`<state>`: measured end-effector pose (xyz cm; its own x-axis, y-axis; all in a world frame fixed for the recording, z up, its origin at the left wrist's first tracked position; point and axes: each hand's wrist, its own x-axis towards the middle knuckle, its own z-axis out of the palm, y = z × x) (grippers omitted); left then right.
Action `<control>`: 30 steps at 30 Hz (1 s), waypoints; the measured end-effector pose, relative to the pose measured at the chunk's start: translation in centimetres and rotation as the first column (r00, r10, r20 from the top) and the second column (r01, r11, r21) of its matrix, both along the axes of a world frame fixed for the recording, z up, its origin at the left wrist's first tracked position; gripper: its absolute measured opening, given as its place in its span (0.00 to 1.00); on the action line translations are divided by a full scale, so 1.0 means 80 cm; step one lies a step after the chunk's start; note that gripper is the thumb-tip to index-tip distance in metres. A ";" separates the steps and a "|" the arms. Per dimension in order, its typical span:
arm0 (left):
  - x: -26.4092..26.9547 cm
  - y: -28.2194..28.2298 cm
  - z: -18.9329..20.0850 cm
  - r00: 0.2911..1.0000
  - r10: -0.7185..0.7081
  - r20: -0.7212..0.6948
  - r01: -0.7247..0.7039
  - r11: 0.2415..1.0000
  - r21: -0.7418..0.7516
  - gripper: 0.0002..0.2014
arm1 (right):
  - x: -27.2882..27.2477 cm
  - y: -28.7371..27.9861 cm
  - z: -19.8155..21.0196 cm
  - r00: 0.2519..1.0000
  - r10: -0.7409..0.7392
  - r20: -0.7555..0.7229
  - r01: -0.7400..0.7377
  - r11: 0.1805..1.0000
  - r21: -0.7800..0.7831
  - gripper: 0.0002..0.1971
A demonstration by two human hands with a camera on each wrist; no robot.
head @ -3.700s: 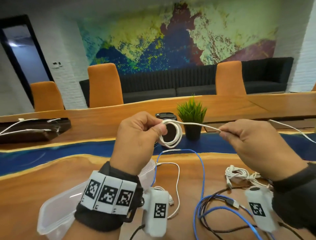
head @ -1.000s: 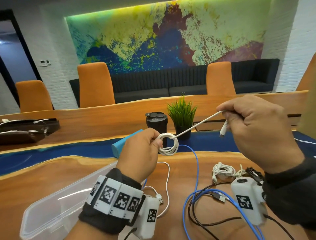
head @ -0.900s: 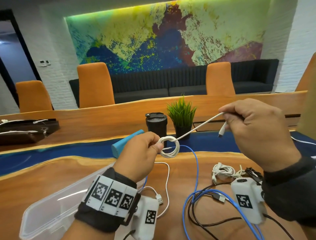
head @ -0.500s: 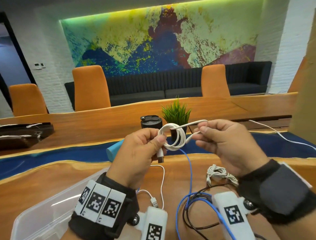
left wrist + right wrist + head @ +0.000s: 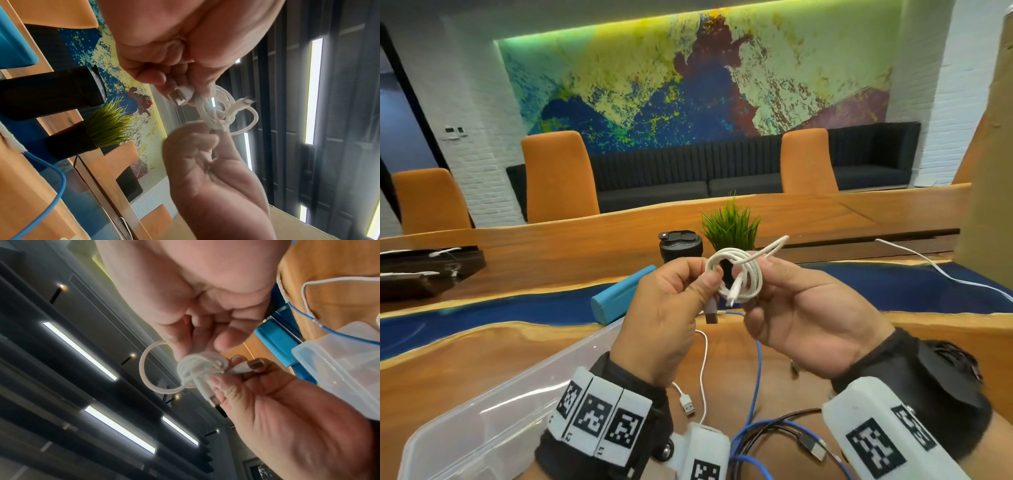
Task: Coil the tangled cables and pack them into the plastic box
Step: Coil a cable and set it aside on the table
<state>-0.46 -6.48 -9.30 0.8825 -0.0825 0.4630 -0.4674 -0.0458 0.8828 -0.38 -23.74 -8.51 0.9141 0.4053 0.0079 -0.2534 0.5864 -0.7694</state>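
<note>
A small coil of white cable point(image 5: 739, 277) hangs in the air between both hands, above the wooden table. My left hand point(image 5: 705, 274) pinches the coil's left side, with the USB plug point(image 5: 710, 313) hanging below the thumb. My right hand point(image 5: 768, 274) pinches the right side, and a short loop of the tail point(image 5: 777, 245) sticks up. The left wrist view shows the coil point(image 5: 218, 116) and the right wrist view shows it too point(image 5: 197, 368). The clear plastic box point(image 5: 482, 421) lies open at lower left. Loose blue cable point(image 5: 756, 377), black cable point(image 5: 791, 414) and another white cable point(image 5: 703, 370) lie on the table.
A black tumbler point(image 5: 680, 245), a potted plant point(image 5: 731, 226) and a blue case point(image 5: 623, 298) stand behind the hands. A white cable point(image 5: 935, 267) trails off at far right. A dark tray point(image 5: 424, 274) sits at the far left; orange chairs line the far side.
My right hand, which held the cable's tail stretched out to the right, has come in to the coil. Both hands now meet on it, and the tail is looped at the coil.
</note>
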 end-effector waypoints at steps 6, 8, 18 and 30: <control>-0.001 0.000 -0.001 0.996 0.072 0.056 -0.073 0.997 0.028 0.08 | -0.001 0.000 -0.004 0.970 0.238 0.045 -0.233 0.968 -0.088 0.17; 0.002 0.002 -0.003 0.991 0.102 0.082 -0.106 0.993 0.043 0.07 | -0.005 -0.001 -0.002 0.942 0.329 0.074 -0.321 0.942 -0.099 0.16; 0.024 0.023 -0.001 0.958 0.188 -0.215 -0.244 0.930 -0.274 0.07 | -0.014 -0.002 0.009 0.968 0.071 0.240 0.053 0.880 -0.472 0.18; 0.006 0.004 0.016 0.838 -0.323 -0.440 -0.096 0.707 -0.701 0.06 | -0.020 -0.001 0.013 0.809 0.178 0.560 0.461 0.399 -0.793 0.04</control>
